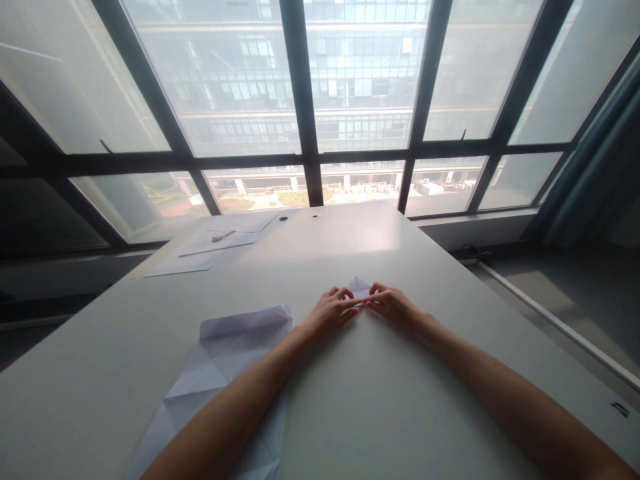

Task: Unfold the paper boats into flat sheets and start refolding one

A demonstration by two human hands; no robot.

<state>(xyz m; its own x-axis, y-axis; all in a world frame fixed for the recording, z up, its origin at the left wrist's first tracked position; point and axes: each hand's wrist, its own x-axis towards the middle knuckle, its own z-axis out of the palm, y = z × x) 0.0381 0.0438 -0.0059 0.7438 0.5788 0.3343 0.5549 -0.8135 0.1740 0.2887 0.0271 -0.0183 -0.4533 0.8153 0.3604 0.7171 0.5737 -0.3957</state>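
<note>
A small folded piece of white paper [358,285] lies on the table, its pointed end facing the window. My left hand [331,308] grips its near left side, fingers bent around the edge. From the other side my right hand [393,303] pinches the near right edge. The fingertips of both hands meet along the near edge and hide that part of the paper. Under and beside my left forearm lies a larger creased sheet of paper [220,360], its far edge bent up a little.
The white table [360,400] stretches away to a large window [370,73]. Flat paper sheets [180,263] lie at the far left, with a small white object [223,235] on top, perhaps a pen. Round holes pierce the tabletop's far end. A curtain [595,160] hangs at the right.
</note>
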